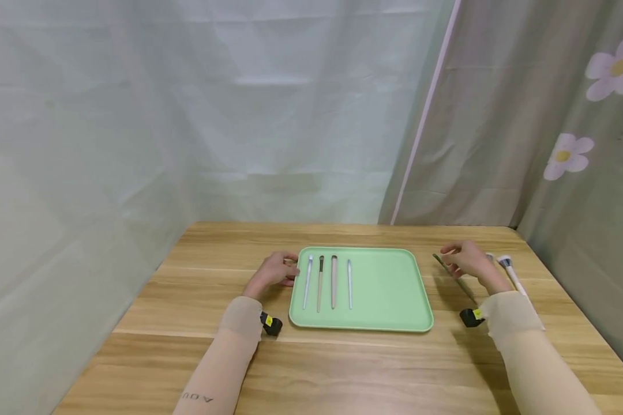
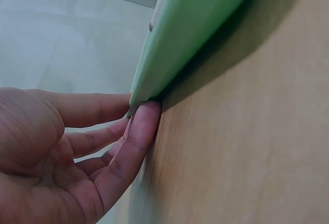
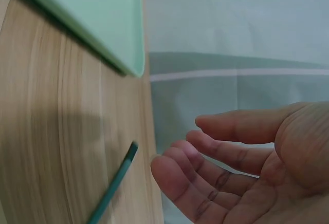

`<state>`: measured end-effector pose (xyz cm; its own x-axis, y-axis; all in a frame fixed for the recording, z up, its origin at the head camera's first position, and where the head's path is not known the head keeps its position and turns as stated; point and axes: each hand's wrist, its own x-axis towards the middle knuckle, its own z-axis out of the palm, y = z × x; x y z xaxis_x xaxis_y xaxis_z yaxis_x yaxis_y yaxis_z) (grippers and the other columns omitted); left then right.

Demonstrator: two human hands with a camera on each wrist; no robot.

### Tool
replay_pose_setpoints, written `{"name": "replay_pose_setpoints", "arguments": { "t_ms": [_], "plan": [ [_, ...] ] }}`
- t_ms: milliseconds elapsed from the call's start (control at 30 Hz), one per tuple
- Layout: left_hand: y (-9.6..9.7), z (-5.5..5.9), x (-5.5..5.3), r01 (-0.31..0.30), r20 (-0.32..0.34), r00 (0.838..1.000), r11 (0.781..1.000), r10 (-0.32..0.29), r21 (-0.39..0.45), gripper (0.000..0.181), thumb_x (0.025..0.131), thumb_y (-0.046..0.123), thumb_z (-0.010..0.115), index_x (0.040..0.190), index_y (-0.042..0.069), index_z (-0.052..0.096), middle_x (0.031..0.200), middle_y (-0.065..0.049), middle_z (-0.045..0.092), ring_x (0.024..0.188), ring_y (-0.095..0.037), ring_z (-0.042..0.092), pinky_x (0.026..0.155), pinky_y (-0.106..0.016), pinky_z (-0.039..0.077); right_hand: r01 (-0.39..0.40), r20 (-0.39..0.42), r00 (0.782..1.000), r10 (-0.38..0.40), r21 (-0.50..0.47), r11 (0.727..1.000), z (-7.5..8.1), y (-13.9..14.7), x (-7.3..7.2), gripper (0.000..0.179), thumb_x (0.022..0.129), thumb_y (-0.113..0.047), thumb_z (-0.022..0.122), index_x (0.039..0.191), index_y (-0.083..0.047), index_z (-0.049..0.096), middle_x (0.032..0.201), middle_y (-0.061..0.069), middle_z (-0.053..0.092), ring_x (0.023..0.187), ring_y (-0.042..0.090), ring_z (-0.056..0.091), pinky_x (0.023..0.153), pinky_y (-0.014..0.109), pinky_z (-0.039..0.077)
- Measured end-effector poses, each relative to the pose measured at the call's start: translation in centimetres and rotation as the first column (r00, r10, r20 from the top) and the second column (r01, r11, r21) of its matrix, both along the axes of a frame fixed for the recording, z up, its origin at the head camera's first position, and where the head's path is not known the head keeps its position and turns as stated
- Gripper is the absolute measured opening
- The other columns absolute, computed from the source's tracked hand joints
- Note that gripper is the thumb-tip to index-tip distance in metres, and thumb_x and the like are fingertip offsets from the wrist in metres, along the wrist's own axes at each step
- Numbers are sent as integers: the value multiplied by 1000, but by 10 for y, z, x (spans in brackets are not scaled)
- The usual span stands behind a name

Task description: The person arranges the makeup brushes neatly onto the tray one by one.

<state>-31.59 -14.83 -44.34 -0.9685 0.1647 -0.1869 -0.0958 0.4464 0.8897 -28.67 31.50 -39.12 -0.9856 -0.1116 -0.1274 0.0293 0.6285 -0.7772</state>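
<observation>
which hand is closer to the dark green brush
Right. The right hand is close to the dark green brush; the left hand is across the tray, pinching its left edge.

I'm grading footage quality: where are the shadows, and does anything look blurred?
Head view: shadow beside the right sleeve on the wooden table; left wrist view: dark shadow under the pale-green tray, table grain rather blurred; right wrist view: faint, soft-edged shadow on the table.

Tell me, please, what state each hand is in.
Left hand: closed, pinching the green tray by its rim.
Right hand: open, holding nothing, near the green brush.
</observation>
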Motion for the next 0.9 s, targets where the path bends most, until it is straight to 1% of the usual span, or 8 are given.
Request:
{"name": "replay_pose_setpoints", "arguments": {
  "t_ms": [267, 367, 467, 633, 733, 800, 833, 900],
  "plan": [
    [-1, -1, -1, -1, 14, 1000, 1000, 1, 25, 44, 99, -2, 66, 140, -8, 54, 111, -19, 64, 86, -21, 68, 73, -32, 64, 4, -2, 1000, -4, 136, 991, 0, 9, -8, 37, 102, -7, 56, 128, 20, 54, 95, 23, 66, 71, 20, 63, 63, 34, 59],
    [-3, -1, -3, -12, 19, 1000, 999, 11, 30, 44, 99, -2, 66, 141, -7, 54, 113, -20, 63, 87, -21, 68, 74, -32, 64, 0, -37, 999, 9, 248, 969, -2, 9, -15, 36, 98, -9, 60, 123, 17, 59, 101, 25, 66, 77, 26, 62, 67, 38, 56],
    [-3, -1, -3, -18, 16, 1000, 999, 18, 33, 44, 99, -2, 66, 141, -7, 54, 114, -20, 63, 88, -22, 68, 73, -32, 64, 9, -75, 997, 18, 352, 936, -6, 8, -20, 36, 93, -10, 63, 118, 16, 63, 109, 29, 66, 88, 35, 62, 78, 49, 54],
    [-3, -4, 0, -21, 19, 1000, 999, 20, 30, 43, 98, -3, 66, 139, -7, 55, 111, -19, 64, 85, -20, 68, 71, -31, 63, -25, -10, 999, 31, 374, 927, -15, 3, -21, 37, 96, -7, 64, 120, 20, 60, 117, 36, 63, 100, 46, 62, 89, 58, 54],
    [-2, -5, 1, -21, 29, 999, 999, 20, 33, 42, 98, -3, 67, 139, -6, 56, 110, -18, 64, 85, -20, 68, 71, -31, 63, -39, 13, 999, 37, 391, 919, -19, 0, -20, 37, 97, -7, 64, 120, 21, 60, 119, 39, 62, 105, 50, 63, 88, 56, 56],
    [-2, -5, 2, -22, 29, 999, 999, 21, 34, 43, 98, -3, 66, 139, -7, 56, 111, -18, 63, 85, -20, 68, 71, -31, 64, -33, -9, 999, 40, 411, 911, -22, -1, -21, 29, 94, -6, 64, 109, 18, 66, 107, 34, 67, 96, 45, 65, 81, 52, 57],
    [-2, -5, 2, -24, 31, 999, 999, 23, 34, 43, 98, -3, 66, 139, -6, 56, 111, -18, 63, 85, -20, 68, 72, -32, 64, -28, -11, 999, 36, 413, 910, -24, -2, -21, 23, 92, -5, 62, 98, 16, 67, 94, 28, 67, 84, 38, 64, 74, 46, 57],
    [-1, -4, 2, -34, 33, 999, 999, 33, 36, 42, 98, -3, 66, 139, -6, 56, 111, -19, 64, 85, -20, 68, 72, -32, 64, -15, -18, 1000, 24, 400, 916, -27, -2, -23, 16, 87, 0, 58, 73, 7, 61, 68, 14, 56, 62, 24, 51, 57, 34, 47]
  ]
}}
